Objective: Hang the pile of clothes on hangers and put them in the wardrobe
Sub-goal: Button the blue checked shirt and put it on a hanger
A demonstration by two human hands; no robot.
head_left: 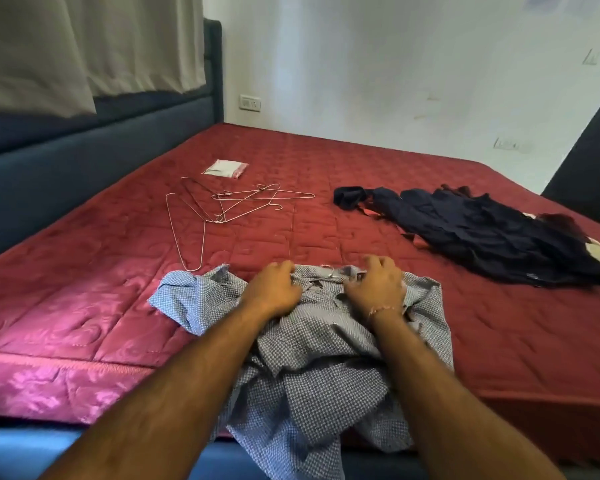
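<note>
Gripping a checked shirt (312,341) at its collar, my left hand (274,289) and right hand (378,285) work on the red mattress (118,271) near wire hangers (229,202).

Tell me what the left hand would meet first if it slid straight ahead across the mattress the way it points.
Past the checked shirt's collar under the left hand lies bare red mattress. Further on, probably the tangle of wire hangers, though depth is hard to judge and it might pass just right of them.

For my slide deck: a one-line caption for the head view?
Both hands, left hand and right hand, grip a checked shirt on a red mattress near wire hangers.
</note>
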